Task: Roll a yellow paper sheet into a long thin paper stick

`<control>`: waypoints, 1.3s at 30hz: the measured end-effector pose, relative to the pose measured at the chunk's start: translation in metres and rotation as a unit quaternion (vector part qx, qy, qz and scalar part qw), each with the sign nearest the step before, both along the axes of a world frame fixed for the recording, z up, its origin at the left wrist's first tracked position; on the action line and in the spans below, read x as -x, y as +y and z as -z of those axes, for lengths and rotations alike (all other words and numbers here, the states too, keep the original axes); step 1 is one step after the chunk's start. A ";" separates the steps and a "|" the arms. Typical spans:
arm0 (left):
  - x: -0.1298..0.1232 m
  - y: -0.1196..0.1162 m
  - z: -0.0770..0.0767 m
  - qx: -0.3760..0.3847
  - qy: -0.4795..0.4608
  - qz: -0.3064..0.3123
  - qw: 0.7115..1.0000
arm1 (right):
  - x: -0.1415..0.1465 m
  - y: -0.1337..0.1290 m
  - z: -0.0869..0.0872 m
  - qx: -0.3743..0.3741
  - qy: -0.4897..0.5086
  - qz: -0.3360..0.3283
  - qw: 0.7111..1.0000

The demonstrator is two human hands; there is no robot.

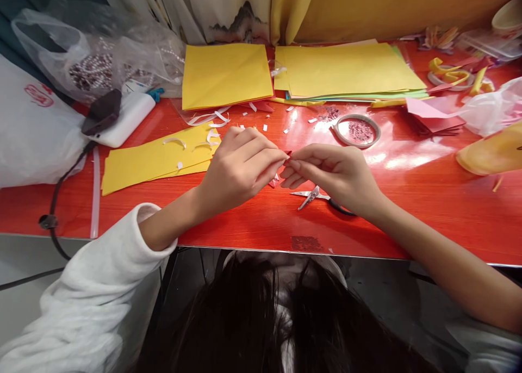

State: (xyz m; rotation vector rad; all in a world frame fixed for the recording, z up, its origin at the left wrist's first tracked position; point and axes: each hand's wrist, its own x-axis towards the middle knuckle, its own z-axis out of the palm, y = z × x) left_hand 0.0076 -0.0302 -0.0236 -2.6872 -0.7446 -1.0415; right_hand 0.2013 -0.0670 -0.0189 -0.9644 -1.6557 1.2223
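My left hand [247, 163] and my right hand [332, 174] meet over the middle of the red table. Between their pinched fingertips shows a sliver of something red [289, 153], which looks like a small piece of red paper; most of it is hidden by the fingers. A little red scrap [274, 181] shows just below the left fingertips. Scissors [322, 196] with a dark handle lie partly under my right hand, their blades pointing left. Beyond the right hand a tape roll [337, 134] lies flat, with pinkish bits inside its ring.
Yellow paper strips [150, 163] lie left of my hands. Yellow sheets [226, 74] and a larger paper stack [346, 71] sit at the back. A white power bank [128, 120], plastic bags [32, 123] and a cable stand left. Folded red paper [434, 120] and a yellow cup [489, 153] are right.
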 end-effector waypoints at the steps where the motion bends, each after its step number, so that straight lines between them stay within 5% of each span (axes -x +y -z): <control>1: 0.000 0.000 -0.001 0.012 -0.002 -0.002 1.000 | 0.000 0.000 0.000 -0.001 -0.001 -0.001 1.000; 10: -0.004 -0.003 -0.006 0.073 -0.015 -0.010 0.997 | -0.001 0.001 0.002 -0.028 -0.036 0.004 0.999; 27: -0.004 -0.001 -0.001 0.016 0.007 -0.017 1.000 | 0.000 0.001 0.004 -0.033 -0.057 0.015 0.998; 39: -0.005 -0.005 -0.001 0.099 0.003 -0.025 0.995 | -0.001 0.001 0.005 -0.028 -0.062 0.011 0.998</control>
